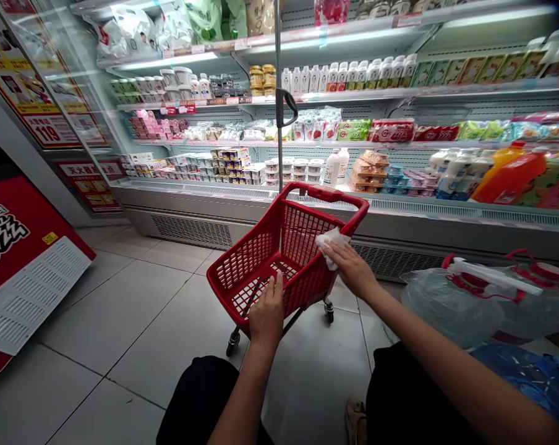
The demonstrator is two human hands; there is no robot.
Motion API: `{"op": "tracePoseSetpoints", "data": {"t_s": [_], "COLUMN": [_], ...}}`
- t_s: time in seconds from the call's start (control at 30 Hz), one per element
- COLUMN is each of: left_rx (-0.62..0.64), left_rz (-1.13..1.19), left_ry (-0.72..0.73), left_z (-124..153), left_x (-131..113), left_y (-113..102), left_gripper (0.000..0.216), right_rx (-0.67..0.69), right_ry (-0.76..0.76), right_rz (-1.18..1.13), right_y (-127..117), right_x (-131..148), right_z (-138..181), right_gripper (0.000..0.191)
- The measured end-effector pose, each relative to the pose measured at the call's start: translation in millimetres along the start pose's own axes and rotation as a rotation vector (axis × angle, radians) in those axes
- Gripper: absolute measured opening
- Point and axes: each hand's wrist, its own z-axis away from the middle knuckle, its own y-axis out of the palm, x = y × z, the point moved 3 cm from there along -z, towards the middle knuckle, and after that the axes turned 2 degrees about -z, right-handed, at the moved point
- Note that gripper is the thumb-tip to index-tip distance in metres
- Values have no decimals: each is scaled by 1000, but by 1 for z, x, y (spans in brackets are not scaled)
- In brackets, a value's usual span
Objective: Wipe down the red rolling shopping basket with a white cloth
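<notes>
A small red plastic shopping cart [311, 290] with latticed sides stands on casters in front of me. My left hand [266, 312] grips its near side rim, fingers reaching over the edge into the basket. Further back along that same side, my right hand [343, 258] presses a crumpled white cloth or tissue [331, 240] against the rim near the handle [323, 193]. The palm side of both hands is hidden. Inside the basket only the latticed floor and dark bars beneath it show.
Behind the cart runs a refrigerated display case [191, 213] stocked with dairy and drinks. Large clear water jugs [456, 303] stand close on my right, with a blue jug [525, 377] below. At left is a red cabinet [38, 247]. My knees flank the tiled floor [135, 334].
</notes>
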Motion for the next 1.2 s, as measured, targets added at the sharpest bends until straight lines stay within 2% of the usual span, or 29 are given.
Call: {"op": "tracePoseSetpoints", "data": {"t_s": [0.13,0.2,0.23,0.27,0.33,0.43,0.5,0.57,0.63,0.73,0.83,0.93,1.1,1.2], "left_rx": [-21,-44,-54,-60,-66,-73,-74,-63,-44,-49,-102,-142,-145,-174], "left_rz": [-7,-19,-24,-29,-41,-60,-58,-27,43,154,191,199,211,168], "left_ry": [-1,10,13,12,4,-3,1,21,58,88,76,83,139,107], "left_z": [-2,-1,-1,-1,0,1,1,0,-2,-4,-3,-2,0,-1], "left_x": [0,0,-1,-1,-2,-2,0,3,6,10,16,28,59,70], "left_y": [0,-4,-6,-8,-13,-16,-15,-13,-12,-12,-12,-15,-40,-57], "left_gripper": [64,65,66,67,67,64,60,55,49,41,38,37,35,34], "right_rx": [23,54,71,84,83,36,32,34,34,59,80,65,5,-24], "right_ry": [-134,-203,-234,-256,-245,-106,-44,-27,-54,-159,-246,-253,-100,-60], "right_rz": [-133,-176,-186,-187,-160,-77,-44,-40,-58,-101,-108,-66,69,88], "right_y": [23,28,29,28,25,18,17,19,24,30,29,19,-10,-20], "right_x": [85,109,111,106,77,20,-3,-3,15,50,61,35,-26,-26], "right_z": [4,6,6,5,1,-9,-15,-19,-20,-17,-16,-24,-34,-29], "right_gripper": [81,80,80,80,80,78,77,77,77,80,82,79,73,71]}}
